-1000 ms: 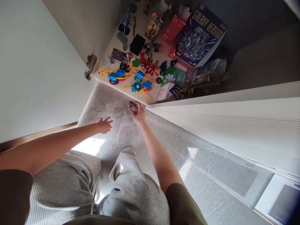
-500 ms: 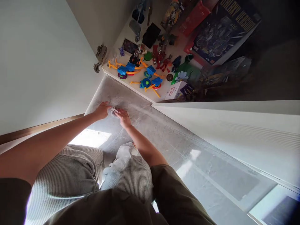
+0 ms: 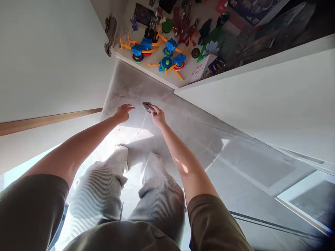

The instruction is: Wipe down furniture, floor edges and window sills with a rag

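Note:
In my right hand [image 3: 158, 116] is a small crumpled greyish cloth or wad of tissue [image 3: 149, 107], pinched between thumb and fingers. It hangs over the grey floor [image 3: 136, 83] in front of my knees. My left hand [image 3: 124, 113] is a short way to the left, with thumb and fingers stretched out and nothing in it. The two hands are apart. Smudges and faint lines mark the floor below and beyond them.
A cabinet shelf [image 3: 157, 82] ahead bears blue and orange toys [image 3: 145, 45], dark red figures [image 3: 182, 21] and a small white box [image 3: 201, 69]. An open white door [image 3: 57, 59] with a metal hinge [image 3: 110, 31] stands left. White cabinet fronts [image 3: 256, 90] run along the right.
My right hand has lifted the wad off the floor and moved right. My left hand has come away from it. The view has shifted, so the shelf sits higher in the picture.

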Demonstrator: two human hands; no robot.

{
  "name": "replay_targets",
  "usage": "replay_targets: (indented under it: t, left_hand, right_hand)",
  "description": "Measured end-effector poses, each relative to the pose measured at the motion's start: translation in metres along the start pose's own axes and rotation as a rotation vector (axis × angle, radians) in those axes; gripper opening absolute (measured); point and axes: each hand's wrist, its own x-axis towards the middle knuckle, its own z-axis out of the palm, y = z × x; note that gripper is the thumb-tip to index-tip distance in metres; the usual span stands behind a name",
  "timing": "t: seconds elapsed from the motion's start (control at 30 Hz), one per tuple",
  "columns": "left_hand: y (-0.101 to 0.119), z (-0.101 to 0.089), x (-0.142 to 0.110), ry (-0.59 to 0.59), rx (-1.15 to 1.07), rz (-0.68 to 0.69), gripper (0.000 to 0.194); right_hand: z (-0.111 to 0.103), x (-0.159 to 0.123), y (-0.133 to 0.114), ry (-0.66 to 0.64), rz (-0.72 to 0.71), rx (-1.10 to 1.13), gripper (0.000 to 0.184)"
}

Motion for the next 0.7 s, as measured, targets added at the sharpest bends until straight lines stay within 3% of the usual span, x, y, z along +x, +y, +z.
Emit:
replay_targets:
  t: [0.23, 0.33, 0.4, 0.47, 0.6, 0.63, 0.7]
  left_hand:
    - [0.002, 0.023, 0.048, -0.001, 0.201, 0.075, 0.052]
    - [0.019, 0.028, 0.062, -0.053, 0.250, 0.119, 0.057]
    - [0.033, 0.036, 0.062, -0.030, 0.235, 0.130, 0.060]
    - [0.046, 0.052, 0.055, 0.022, 0.213, 0.109, 0.061]
    - [0.052, 0.099, 0.012, 0.004, 0.222, -0.003, 0.069]
    - [0.048, 0.112, -0.001, -0.017, 0.226, -0.026, 0.071]
    - [0.038, 0.131, -0.025, 0.049, 0.216, -0.065, 0.067]
  right_hand:
    - [-0.065, 0.067, 0.054, 0.168, -0.072, -0.226, 0.052]
    - [-0.072, 0.068, 0.084, 0.165, -0.093, -0.247, 0.046]
    - [-0.052, 0.047, 0.097, 0.146, -0.098, -0.254, 0.047]
    - [-0.011, 0.009, 0.099, 0.066, -0.108, -0.261, 0.052]
    - [0.091, -0.082, 0.075, -0.360, -0.190, -0.218, 0.053]
    - [0.112, -0.100, 0.068, -0.424, -0.204, -0.212, 0.052]
    - [0.140, -0.122, 0.060, -0.507, -0.210, -0.209, 0.048]
